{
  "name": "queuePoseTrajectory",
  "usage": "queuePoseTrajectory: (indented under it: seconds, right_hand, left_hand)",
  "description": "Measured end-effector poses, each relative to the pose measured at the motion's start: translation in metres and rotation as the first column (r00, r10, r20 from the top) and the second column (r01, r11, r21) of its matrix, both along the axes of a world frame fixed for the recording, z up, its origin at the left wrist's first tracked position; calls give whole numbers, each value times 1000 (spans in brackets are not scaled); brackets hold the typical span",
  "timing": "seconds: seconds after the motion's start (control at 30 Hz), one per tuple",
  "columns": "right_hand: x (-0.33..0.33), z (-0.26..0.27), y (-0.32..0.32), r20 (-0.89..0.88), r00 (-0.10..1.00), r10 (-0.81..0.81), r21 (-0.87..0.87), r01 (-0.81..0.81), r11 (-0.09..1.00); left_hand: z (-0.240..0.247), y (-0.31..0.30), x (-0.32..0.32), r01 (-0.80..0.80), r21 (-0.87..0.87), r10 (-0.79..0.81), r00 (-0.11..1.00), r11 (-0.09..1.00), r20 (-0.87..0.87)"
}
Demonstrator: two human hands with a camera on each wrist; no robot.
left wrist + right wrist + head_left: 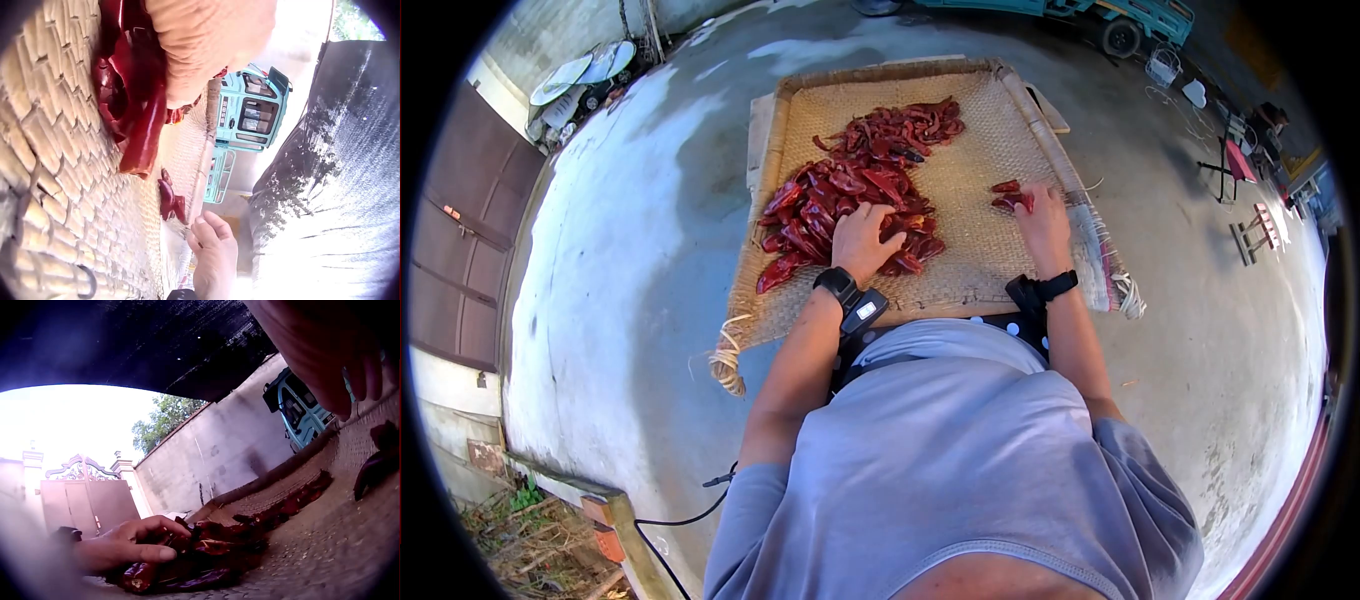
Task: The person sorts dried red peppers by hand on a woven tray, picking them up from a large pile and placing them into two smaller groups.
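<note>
A heap of glossy red chili peppers (pixel 815 205), some torn or split, covers the left part of a woven tray (pixel 985 260). My left hand (pixel 862 243) rests on the heap's near side. In the right wrist view its thumb is straight and the index finger lies over the peppers, thumb and finger apart. My right hand (pixel 1048 225) is at the tray's right side, beside a few loose chili pieces (pixel 1006 187). In the left wrist view that hand (pixel 215 253) stands apart from those pieces, fingers loosely bent and holding nothing.
The tray has a raised rim (pixel 880 72) and bound corners (pixel 727 368). Concrete floor (pixel 680 290) surrounds it. A teal truck (pixel 1130 25) stands beyond, with a small stool (pixel 1258 232) to the right. A black cable (pixel 685 522) hangs by my left side.
</note>
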State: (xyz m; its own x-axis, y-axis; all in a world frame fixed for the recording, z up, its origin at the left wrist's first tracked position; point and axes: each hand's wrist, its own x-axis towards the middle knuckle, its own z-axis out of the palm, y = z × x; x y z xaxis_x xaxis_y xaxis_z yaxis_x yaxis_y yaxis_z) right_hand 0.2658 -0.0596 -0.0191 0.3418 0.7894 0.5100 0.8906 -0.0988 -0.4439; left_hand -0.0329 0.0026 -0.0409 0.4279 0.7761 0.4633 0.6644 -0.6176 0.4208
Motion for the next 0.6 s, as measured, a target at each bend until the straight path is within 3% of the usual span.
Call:
queuePoseTrajectory:
  seconds: [0.1, 0.17, 0.27, 0.37, 0.47, 0.57, 0.6]
  right_hand:
    - [-7, -6, 9, -194, 951, 239, -25, -249, 968]
    - [-26, -2, 13, -371, 840, 396, -63, -449, 891]
    - [-68, 21, 13, -454, 722, 522, -79, -616, 784]
    - [-98, 15, 20, -574, 562, 596, 87, -681, 727]
    - [-113, -3, 30, -664, 350, 661, 219, -754, 619]
    - [-107, -6, 28, -648, 458, 608, 1, -798, 602]
    - [-105, -1, 26, -677, 466, 570, 1, -774, 633]
  left_hand:
    - [-1, 3, 0, -1, -36, 5, 994, 999, 108]
    - [6, -1, 1, 6, -80, 8, 985, 997, 171]
    - [15, -4, 1, 65, -100, -44, 979, 993, 197]
    - [6, -3, 2, 117, 35, -122, 948, 993, 294]
    - [5, -4, 0, 148, -169, -97, 956, 974, 276]
    - [9, -5, 1, 156, -214, -95, 959, 964, 268]
    - [6, -4, 1, 110, -214, -44, 956, 971, 289]
